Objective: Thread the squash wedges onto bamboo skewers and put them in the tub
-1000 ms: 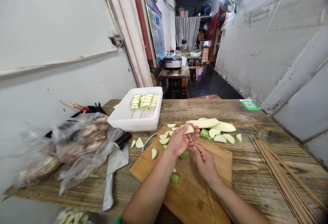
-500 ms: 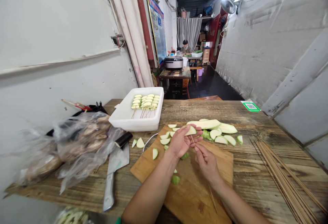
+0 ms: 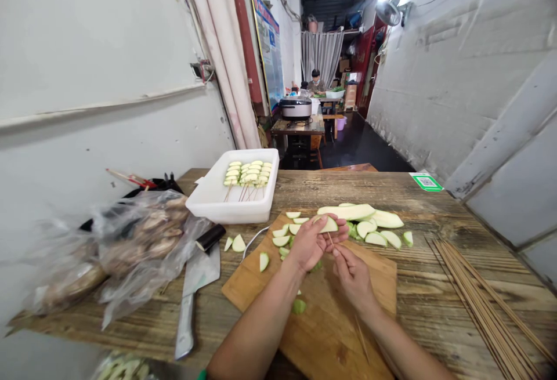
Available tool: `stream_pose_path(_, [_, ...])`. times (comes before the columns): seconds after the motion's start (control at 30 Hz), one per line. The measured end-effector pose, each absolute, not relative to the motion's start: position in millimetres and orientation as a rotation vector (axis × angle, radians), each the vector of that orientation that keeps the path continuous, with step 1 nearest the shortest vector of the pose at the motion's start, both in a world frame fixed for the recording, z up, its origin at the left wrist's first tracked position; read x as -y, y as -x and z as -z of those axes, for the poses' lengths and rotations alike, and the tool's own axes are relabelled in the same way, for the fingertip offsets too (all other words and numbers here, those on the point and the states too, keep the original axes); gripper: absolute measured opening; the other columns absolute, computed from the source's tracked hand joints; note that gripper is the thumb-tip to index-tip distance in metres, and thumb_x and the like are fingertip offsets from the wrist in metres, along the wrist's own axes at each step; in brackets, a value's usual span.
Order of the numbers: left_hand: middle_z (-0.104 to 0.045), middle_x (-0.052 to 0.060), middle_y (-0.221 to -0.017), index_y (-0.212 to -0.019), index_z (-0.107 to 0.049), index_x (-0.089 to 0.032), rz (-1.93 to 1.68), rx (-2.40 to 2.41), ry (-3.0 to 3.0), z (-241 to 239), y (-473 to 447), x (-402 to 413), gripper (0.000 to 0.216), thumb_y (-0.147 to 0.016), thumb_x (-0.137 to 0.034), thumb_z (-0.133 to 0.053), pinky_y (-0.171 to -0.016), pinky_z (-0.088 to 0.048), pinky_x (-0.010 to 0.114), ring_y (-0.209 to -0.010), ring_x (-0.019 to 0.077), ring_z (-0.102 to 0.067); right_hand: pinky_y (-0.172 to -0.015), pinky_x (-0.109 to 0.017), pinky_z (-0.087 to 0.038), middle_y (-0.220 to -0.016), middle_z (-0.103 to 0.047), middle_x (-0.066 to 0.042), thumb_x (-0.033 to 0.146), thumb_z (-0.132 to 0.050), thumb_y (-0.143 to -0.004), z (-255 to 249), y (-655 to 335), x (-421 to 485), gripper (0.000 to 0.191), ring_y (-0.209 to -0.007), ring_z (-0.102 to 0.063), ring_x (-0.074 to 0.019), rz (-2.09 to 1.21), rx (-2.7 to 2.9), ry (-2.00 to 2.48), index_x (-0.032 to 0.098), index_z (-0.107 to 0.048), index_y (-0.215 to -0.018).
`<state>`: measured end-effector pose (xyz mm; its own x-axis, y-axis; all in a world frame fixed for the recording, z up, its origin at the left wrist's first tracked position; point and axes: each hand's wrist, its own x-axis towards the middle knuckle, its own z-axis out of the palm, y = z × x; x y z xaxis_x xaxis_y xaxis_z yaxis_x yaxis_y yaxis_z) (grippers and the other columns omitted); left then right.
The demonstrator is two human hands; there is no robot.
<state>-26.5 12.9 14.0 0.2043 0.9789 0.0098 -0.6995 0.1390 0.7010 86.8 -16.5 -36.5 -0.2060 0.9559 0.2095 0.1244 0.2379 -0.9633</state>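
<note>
My left hand [image 3: 310, 243] pinches a half-moon zucchini slice [image 3: 328, 225] above the cutting board, its fingers stretched out behind it. Between thumb and fingers, my right hand [image 3: 351, 272] grips a thin bamboo skewer [image 3: 331, 240]. The skewer's upper end meets the slice's lower edge; how deep it goes in is hidden. Its tail runs out below my right wrist over the wooden cutting board [image 3: 322, 333]. More half-moon slices [image 3: 281, 241] lie on the board left of my hands. Behind them are long zucchini pieces [image 3: 348, 212] and further slices [image 3: 375, 238].
A white tub [image 3: 230, 213] holds skewered slices [image 3: 248, 174]. A cleaver [image 3: 187, 310] lies at left beside a plastic bag of brown food [image 3: 152, 229]. Loose bamboo skewers [image 3: 483, 304] spread at right. A person [image 3: 315, 83] sits far back by another table.
Both hands have shifted very slightly right with the slice and skewer. Pinch and grip look the same, and the things on the table have stayed put.
</note>
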Motion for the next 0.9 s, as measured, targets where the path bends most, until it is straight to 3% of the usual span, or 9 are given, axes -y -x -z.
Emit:
stream_pose_path(0.2, [-0.06, 0.013, -0.106, -0.102, -0.056, -0.012, -1.275, -0.459, -0.682, -17.0, 26.4, -11.2, 0.029, -0.078, -0.027, -0.055, -0.086, -0.044, 0.04, -0.098, 0.0236, -0.058, -0.041, -0.02, -0.022, -0.05, -0.03, 0.007, 0.036, -0.038, -0.087, 27.7, -88.4, 16.2, 0.027, -0.043, -0.028, -0.0078, -1.068, 1.559, 1.057, 0.014, -0.054, -0.086])
stream_pose_path(0.37, [-0.054, 0.017, -0.117, -0.115, -0.05, -0.011, -1.179, -0.316, -0.562, -25.1, 33.4, -12.7, 0.05, -0.082, -0.047, -0.04, -0.086, -0.042, 0.045, -0.104, 0.0284, -0.054, -0.042, -0.02, -0.023, -0.05, -0.031, 0.007, 0.037, -0.038, -0.087, 21.1, -89.2, 16.7, 0.028, -0.043, -0.029, -0.0076, -1.097, 1.538, 1.033, 0.015, -0.054, -0.085])
stream_pose_path(0.63, [-0.061, 0.012, -0.102, -0.103, -0.054, -0.014, -1.291, -0.519, -0.72, -17.6, 28.3, -10.4, 0.029, -0.078, -0.029, -0.054, -0.079, -0.047, 0.037, -0.091, 0.0217, -0.06, -0.04, -0.019, -0.021, -0.048, -0.028, 0.008, 0.038, -0.039, -0.086, 25.8, -88.5, 16.7, 0.03, -0.041, -0.027, -0.0078, -1.171, 1.523, 1.002, 0.013, -0.055, -0.094])
stream_pose_path(0.9, [-0.065, 0.007, -0.082, -0.092, -0.056, -0.013, -1.309, -0.606, -0.734, -13.0, 23.2, -12.0, 0.026, -0.072, -0.028, -0.062, -0.076, -0.048, 0.033, -0.081, 0.0179, -0.063, -0.042, -0.021, -0.027, -0.05, -0.033, 0.006, 0.034, -0.037, -0.087, 28.0, -88.1, 18.3, 0.04, -0.043, -0.032, -0.0091, -1.135, 1.589, 1.007, 0.011, -0.048, -0.119])
